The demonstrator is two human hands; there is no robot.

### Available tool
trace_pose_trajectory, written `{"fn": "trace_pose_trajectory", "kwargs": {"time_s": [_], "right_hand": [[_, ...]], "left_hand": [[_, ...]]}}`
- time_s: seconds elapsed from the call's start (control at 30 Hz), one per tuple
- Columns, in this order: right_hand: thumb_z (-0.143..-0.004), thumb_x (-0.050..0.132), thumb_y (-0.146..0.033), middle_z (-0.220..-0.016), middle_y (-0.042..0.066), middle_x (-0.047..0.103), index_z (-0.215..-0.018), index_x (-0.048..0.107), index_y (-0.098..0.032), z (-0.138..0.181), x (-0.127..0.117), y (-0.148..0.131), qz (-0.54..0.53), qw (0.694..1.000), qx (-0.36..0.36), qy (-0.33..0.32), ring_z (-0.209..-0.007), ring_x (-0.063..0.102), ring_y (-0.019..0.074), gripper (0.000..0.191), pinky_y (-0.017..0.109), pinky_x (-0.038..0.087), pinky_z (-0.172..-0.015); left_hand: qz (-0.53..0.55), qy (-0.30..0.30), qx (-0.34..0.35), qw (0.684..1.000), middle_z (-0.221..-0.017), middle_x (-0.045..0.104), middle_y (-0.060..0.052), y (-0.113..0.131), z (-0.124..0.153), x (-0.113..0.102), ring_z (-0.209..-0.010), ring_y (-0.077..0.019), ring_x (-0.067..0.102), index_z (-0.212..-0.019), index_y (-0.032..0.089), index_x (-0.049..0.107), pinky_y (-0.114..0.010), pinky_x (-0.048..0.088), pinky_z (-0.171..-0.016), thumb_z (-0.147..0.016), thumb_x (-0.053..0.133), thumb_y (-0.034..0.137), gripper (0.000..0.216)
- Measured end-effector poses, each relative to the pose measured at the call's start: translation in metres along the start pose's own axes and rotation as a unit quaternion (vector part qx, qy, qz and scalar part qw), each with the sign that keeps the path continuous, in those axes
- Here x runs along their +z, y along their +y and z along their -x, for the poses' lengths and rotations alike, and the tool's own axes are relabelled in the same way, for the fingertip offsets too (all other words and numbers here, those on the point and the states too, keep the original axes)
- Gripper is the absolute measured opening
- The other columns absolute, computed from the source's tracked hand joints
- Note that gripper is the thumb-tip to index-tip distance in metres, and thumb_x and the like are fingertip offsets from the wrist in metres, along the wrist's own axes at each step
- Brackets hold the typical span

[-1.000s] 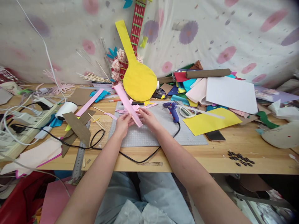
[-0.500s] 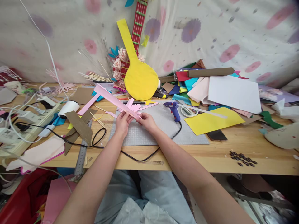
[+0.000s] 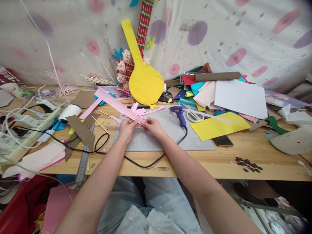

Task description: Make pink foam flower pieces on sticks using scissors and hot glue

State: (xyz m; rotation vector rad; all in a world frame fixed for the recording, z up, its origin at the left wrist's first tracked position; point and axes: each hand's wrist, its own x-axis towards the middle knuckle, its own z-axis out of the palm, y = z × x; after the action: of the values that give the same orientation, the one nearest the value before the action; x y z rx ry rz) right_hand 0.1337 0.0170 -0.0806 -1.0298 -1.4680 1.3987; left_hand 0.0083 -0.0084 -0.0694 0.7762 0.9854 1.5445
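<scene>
Both hands pinch the near end of a long pink paper strip (image 3: 113, 103), which slants up and left over the table. My left hand (image 3: 128, 129) grips it from the left; my right hand (image 3: 151, 127) closes on its tip just beside. The fingertips almost meet, and the very end is hidden by them. Beneath and behind lie several cut pink strips (image 3: 140, 111) on a grey cutting mat (image 3: 156, 144). A blue glue gun (image 3: 179, 114) rests on the mat to the right of my hands, its black cable curving toward me.
A yellow banjo-shaped piece (image 3: 146, 83) leans at the back before a red guitar-like craft (image 3: 143, 29). White-handled scissors (image 3: 195, 116) and a yellow sheet (image 3: 219, 126) lie right. A steel ruler (image 3: 84, 161), brown strips (image 3: 80, 131) and a power strip (image 3: 31, 131) are left; black beads (image 3: 248, 164) sit front right.
The view has shifted slightly, moving the whole scene a little left. Both hands still hold the pink strip's end, with the fingers only slightly changed.
</scene>
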Motion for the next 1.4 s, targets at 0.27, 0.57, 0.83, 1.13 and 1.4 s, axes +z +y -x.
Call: {"fn": "trace_pose_trajectory", "kwargs": {"time_s": [0.27, 0.57, 0.83, 1.13, 1.4], "right_hand": [[-0.069, 0.055, -0.036, -0.058, -0.002, 0.057, -0.064, 0.048, -0.018, 0.000, -0.002, 0.003, 0.111, 0.993, -0.027, 0.043, -0.048, 0.048, 0.0078, 0.020, 0.021, 0.038, -0.049], [-0.073, 0.052, -0.038, -0.064, -0.002, 0.060, -0.069, 0.052, -0.018, 0.003, -0.003, 0.000, 0.190, 0.979, -0.072, -0.001, -0.052, 0.050, 0.0084, 0.021, 0.022, 0.037, -0.053], [-0.074, 0.051, -0.035, -0.059, -0.002, 0.056, -0.067, 0.055, -0.018, 0.010, 0.003, -0.006, 0.252, 0.965, -0.075, 0.008, -0.056, 0.047, 0.0099, 0.019, 0.022, 0.033, -0.055], [-0.073, 0.052, -0.030, -0.065, -0.002, 0.058, -0.068, 0.053, -0.018, 0.010, 0.002, -0.006, 0.253, 0.963, -0.088, 0.022, -0.060, 0.048, 0.0106, 0.013, 0.022, 0.034, -0.057], [-0.077, 0.049, -0.034, -0.070, -0.001, 0.058, -0.070, 0.056, -0.019, 0.009, 0.004, -0.002, 0.303, 0.941, -0.144, 0.045, -0.063, 0.048, 0.0112, 0.017, 0.022, 0.034, -0.058]], "left_hand": [[0.015, -0.020, 0.009, 1.000, -0.084, 0.067, -0.006, -0.001, 0.000, 0.001, -0.081, -0.0161, 0.063, -0.083, 0.012, 0.061, -0.033, 0.046, -0.083, -0.055, 0.071, 0.014, 0.030], [-0.006, -0.013, -0.006, 1.000, -0.089, 0.068, -0.009, -0.001, 0.002, -0.002, -0.082, -0.0179, 0.064, -0.085, 0.011, 0.063, -0.033, 0.047, -0.081, -0.056, 0.067, 0.010, 0.029], [0.047, 0.020, -0.032, 0.998, -0.084, 0.068, -0.012, 0.004, 0.001, 0.005, -0.088, -0.0201, 0.063, -0.083, 0.010, 0.058, -0.036, 0.046, -0.086, -0.068, 0.052, 0.008, 0.016], [0.047, -0.024, -0.007, 0.999, -0.093, 0.066, -0.013, 0.001, 0.002, 0.004, -0.098, -0.0218, 0.059, -0.090, 0.013, 0.053, -0.040, 0.042, -0.090, -0.068, 0.056, 0.010, 0.022], [0.045, 0.000, 0.012, 0.999, -0.091, 0.066, -0.011, -0.003, -0.002, 0.003, -0.096, -0.0202, 0.060, -0.089, 0.013, 0.052, -0.039, 0.043, -0.088, -0.070, 0.053, 0.009, 0.019]]}}
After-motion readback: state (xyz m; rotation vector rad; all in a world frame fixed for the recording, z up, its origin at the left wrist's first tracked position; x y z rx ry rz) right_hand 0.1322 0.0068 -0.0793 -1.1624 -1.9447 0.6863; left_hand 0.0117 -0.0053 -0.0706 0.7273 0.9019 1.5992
